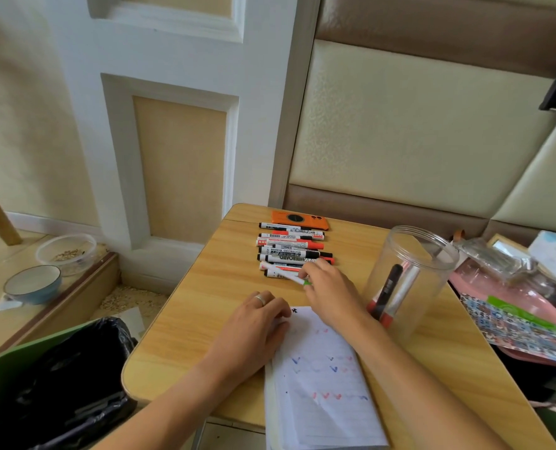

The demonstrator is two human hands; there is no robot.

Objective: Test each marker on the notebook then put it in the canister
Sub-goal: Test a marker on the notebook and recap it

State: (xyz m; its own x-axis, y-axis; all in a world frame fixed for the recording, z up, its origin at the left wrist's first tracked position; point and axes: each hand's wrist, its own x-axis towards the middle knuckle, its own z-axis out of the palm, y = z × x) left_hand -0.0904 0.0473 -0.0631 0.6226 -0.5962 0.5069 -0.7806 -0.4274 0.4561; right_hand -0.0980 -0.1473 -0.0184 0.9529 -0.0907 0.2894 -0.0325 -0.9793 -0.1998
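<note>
Clear canister (413, 271) holds two markers; right hand (330, 287) pinches green-capped marker (286, 276), left hand (257, 323) flat on notebook (322, 384)

Notebook (322, 378): lined pages, open, flat on the wooden table at its near edge. Page carries rows of small blue and red check marks; one black scribble at the far top corner.

Canister (410, 280): clear plastic, cylindrical, upright, no lid, to the right of the notebook's far end. Holds a few markers leaning inside, one black-bodied, red caps at the bottom.

Marker pile (294, 250): a row of markers lying side by side beyond the notebook, white barrels, red and black caps.

Green-capped marker (286, 276): white barrel, tilted across the near end of the pile, held at its green end by fingers.
</note>
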